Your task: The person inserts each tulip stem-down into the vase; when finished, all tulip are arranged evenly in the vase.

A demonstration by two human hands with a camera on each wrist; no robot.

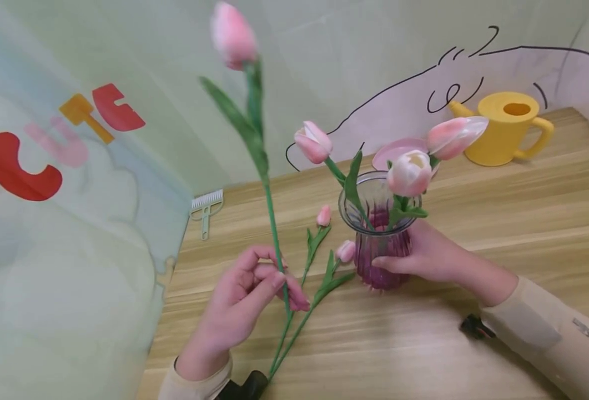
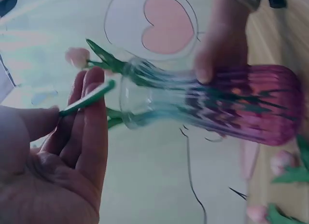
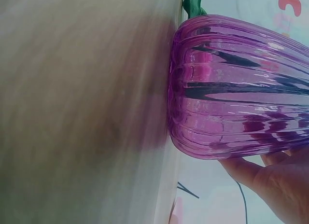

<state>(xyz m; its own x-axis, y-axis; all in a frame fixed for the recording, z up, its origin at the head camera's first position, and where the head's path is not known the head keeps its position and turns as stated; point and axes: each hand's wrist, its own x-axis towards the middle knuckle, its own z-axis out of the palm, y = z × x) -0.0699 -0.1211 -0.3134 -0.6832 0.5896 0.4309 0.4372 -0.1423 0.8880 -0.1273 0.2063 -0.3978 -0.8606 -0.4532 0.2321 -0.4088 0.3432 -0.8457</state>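
Observation:
My left hand (image 1: 246, 300) pinches the green stem of a pink artificial tulip (image 1: 263, 161) between thumb and fingers, bloom upward, left of the vase. The stem's cut end (image 2: 89, 99) sticks out past the fingers in the left wrist view. Around the body of a ribbed glass vase (image 1: 381, 269), clear at the rim and purple below, my right hand (image 1: 431, 253) keeps a grip. The vase stands upright on the table (image 3: 96, 89). Three pink-white tulips lean out of its mouth, one bloom (image 1: 313, 142) to the left and two (image 1: 410, 173) to the right.
Two more tulips (image 1: 324, 215) (image 1: 345, 251) lie on the wooden table between the left hand and the vase. Behind the vase are a pink round object (image 1: 399, 153) and a yellow watering can (image 1: 499, 133). A small pale green brush (image 1: 206, 214) lies at the back left.

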